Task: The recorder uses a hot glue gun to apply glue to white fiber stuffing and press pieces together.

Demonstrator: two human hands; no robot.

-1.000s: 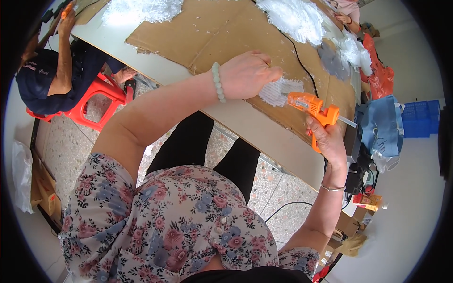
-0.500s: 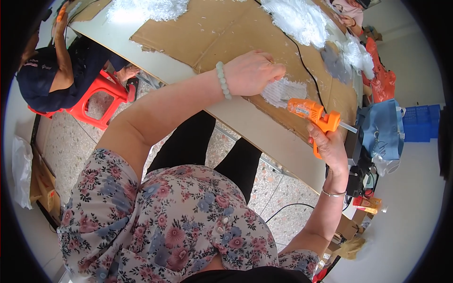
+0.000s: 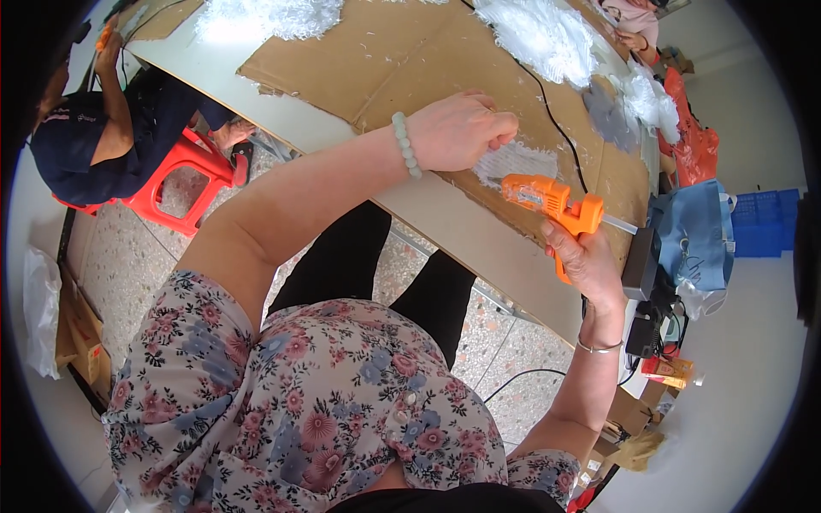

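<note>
An orange hot glue gun [image 3: 539, 192] with a pale glue stick out of its back is in my right hand [image 3: 592, 267], its nozzle pointing left. Under the nozzle lies a small white ribbed, mesh-like piece [image 3: 528, 161] on brown cardboard [image 3: 428, 68]. My left hand [image 3: 455, 132] is closed just above and left of that piece, thumb and fingers pinched together at its edge. What the fingertips hold, if anything, is hidden.
White fluffy heaps [image 3: 547, 43] lie on the cardboard, and a black cable [image 3: 560, 128] runs across it. At right are a red plastic bag [image 3: 691, 137] and a blue bag [image 3: 693, 231]. A co-worker [image 3: 81, 141] sits on a red stool [image 3: 184, 184] at left.
My right hand has brought the glue gun leftward and slightly up, its nozzle closer to my left hand. The left hand has stayed nearly still.
</note>
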